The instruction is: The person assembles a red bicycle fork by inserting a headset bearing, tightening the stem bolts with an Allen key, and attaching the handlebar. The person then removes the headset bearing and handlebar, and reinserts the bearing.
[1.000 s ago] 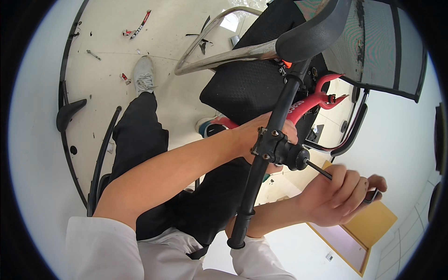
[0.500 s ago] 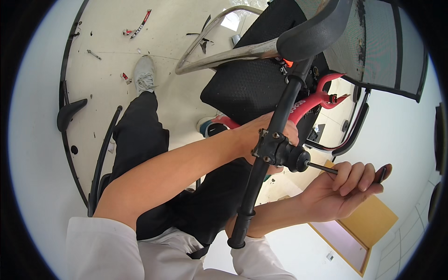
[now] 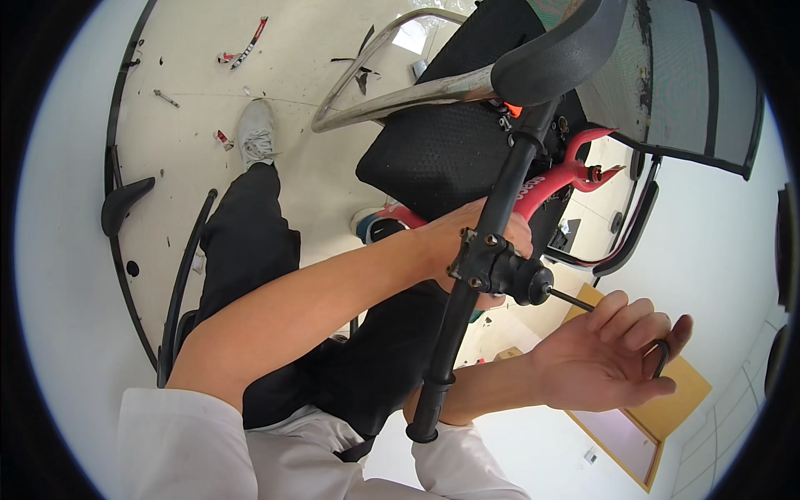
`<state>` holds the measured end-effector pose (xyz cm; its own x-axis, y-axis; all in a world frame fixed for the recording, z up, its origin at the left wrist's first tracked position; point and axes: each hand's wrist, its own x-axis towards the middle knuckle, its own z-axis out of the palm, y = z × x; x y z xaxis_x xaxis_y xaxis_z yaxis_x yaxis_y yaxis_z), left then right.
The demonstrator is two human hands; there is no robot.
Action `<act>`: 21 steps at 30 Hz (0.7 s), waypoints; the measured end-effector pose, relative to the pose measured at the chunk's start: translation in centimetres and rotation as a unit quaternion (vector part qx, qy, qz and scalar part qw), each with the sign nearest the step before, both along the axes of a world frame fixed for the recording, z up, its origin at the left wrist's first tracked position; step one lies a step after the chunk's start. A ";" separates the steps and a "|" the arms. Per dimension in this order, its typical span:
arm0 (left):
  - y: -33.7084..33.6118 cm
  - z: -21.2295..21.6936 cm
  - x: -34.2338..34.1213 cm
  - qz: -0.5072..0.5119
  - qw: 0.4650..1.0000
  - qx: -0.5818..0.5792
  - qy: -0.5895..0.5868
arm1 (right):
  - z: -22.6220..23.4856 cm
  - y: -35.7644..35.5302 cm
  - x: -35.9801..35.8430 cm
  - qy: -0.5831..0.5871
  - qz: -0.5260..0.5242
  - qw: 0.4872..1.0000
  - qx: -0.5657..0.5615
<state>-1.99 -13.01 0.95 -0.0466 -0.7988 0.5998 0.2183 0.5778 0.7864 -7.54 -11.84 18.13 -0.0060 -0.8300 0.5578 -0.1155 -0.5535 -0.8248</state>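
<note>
A black handlebar [image 3: 450, 342] slants across the middle, with a bolted black stem [image 3: 487, 260] clamped to it. My left hand [image 3: 467, 237] reaches behind the handlebar and wraps round the red forked bike frame [image 3: 542, 190] beside the stem; the bar and stem hide part of its fingers. To the right, my right hand [image 3: 596, 354] has its fingers curled on a dark hex key [image 3: 571, 298], the thumb held apart. The key's long arm runs into the round end cap of the stem, and its bent end shows by my fingertips.
A black textured chair seat [image 3: 442, 158] lies beyond my hands, small parts [image 3: 507, 117] on it. A curved metal chair frame with a dark armrest [image 3: 558, 54] juts in above. On the floor are a bike saddle [image 3: 125, 204], a red-and-black strip [image 3: 250, 43] and scattered scraps.
My right hand has turned and dropped slightly, its palm more exposed and thumb lower. The hex key's bent end has swung round with it. My left hand stays in place.
</note>
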 end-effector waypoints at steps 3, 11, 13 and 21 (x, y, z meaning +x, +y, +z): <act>-0.2 -0.4 -0.6 0.018 0.999 -0.013 0.028 | -0.1 -0.2 -0.7 -0.129 0.012 0.992 0.000; -0.1 0.1 0.2 -0.017 0.997 0.004 -0.068 | -0.5 -0.7 -2.5 -0.272 0.273 0.910 0.154; -0.1 0.3 0.4 -0.032 0.995 0.012 -0.091 | -0.5 -0.1 -2.4 -0.209 0.190 0.952 0.117; -0.2 0.4 0.5 -0.010 0.999 0.004 -0.050 | -0.5 -0.3 -1.8 -0.211 0.218 0.946 0.115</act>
<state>-1.46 -13.19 1.33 -0.1214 -0.8016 0.5854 0.1492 0.5683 0.8092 -9.32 -12.17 17.60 0.1828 -0.9043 0.3857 0.4477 -0.2727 -0.8516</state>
